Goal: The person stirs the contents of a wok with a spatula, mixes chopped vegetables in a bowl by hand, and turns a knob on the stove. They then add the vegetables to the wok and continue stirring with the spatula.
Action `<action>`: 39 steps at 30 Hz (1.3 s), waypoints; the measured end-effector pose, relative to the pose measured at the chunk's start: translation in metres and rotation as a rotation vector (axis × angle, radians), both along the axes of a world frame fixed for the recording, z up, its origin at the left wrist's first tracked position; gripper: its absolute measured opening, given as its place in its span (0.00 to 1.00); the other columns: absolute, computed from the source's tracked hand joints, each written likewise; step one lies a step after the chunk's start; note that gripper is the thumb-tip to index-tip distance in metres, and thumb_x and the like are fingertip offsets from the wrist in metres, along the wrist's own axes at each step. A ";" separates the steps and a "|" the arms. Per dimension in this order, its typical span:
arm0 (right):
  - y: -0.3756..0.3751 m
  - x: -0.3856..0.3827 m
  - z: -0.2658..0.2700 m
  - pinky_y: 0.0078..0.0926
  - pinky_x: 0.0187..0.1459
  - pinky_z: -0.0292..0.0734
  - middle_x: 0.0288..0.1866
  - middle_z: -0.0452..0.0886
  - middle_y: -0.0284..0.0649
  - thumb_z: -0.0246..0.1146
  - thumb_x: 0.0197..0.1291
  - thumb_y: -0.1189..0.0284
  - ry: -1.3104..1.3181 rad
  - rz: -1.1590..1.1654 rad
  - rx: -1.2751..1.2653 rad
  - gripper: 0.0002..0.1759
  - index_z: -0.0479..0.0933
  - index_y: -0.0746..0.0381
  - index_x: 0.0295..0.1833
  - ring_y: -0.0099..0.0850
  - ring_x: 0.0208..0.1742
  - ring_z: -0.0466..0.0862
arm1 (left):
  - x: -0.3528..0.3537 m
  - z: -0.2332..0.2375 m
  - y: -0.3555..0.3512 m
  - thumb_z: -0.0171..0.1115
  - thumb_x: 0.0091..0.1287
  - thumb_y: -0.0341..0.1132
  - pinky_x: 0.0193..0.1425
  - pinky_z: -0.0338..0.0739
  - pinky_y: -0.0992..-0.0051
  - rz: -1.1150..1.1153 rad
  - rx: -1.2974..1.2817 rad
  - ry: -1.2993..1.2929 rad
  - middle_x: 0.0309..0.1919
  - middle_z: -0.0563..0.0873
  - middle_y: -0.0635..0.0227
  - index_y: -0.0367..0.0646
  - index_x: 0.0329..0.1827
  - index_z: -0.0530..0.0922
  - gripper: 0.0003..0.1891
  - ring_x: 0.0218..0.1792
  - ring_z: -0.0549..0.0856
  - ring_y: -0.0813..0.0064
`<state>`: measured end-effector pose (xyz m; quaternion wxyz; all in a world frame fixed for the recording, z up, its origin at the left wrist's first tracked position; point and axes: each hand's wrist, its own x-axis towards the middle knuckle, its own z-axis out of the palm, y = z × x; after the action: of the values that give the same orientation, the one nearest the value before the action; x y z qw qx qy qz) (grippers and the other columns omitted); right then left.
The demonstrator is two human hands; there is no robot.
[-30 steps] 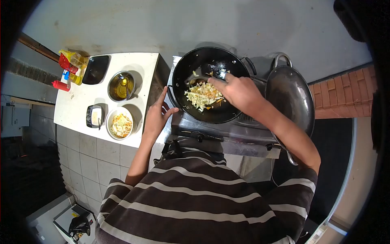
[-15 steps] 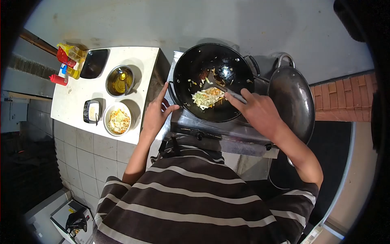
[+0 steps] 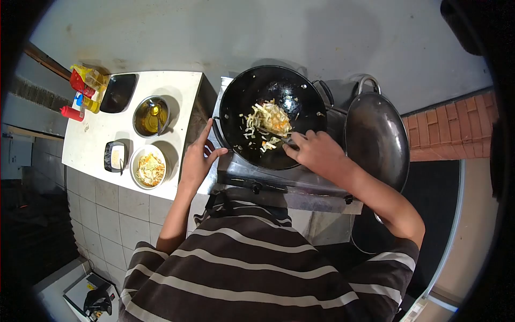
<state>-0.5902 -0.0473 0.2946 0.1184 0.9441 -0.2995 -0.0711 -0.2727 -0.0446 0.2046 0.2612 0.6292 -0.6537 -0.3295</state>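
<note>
Black wok [image 3: 241, 99], one; hands [image 3: 196, 162] [image 3: 320, 154], two.

Two hands [image 3: 196, 160] [image 3: 321, 153], two woks [image 3: 238, 104] [image 3: 375, 134]

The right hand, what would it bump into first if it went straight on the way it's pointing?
Probably the heap of chopped vegetables in the black wok, just ahead of the right hand, though its height above them is hard to judge.
</note>
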 end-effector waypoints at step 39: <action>-0.091 -0.064 0.004 0.52 0.40 0.82 0.36 0.85 0.60 0.57 0.61 0.72 -0.221 -0.789 0.374 0.13 0.78 0.73 0.42 0.56 0.36 0.87 | 0.003 0.001 -0.003 0.79 0.53 0.49 0.36 0.77 0.65 -0.024 -0.039 -0.037 0.27 0.82 0.63 0.55 0.80 0.63 0.50 0.26 0.80 0.66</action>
<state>-0.6542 -0.1385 0.2988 -0.1230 0.7648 -0.6293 -0.0624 -0.2695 -0.0479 0.2051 0.2574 0.6221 -0.6722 -0.3079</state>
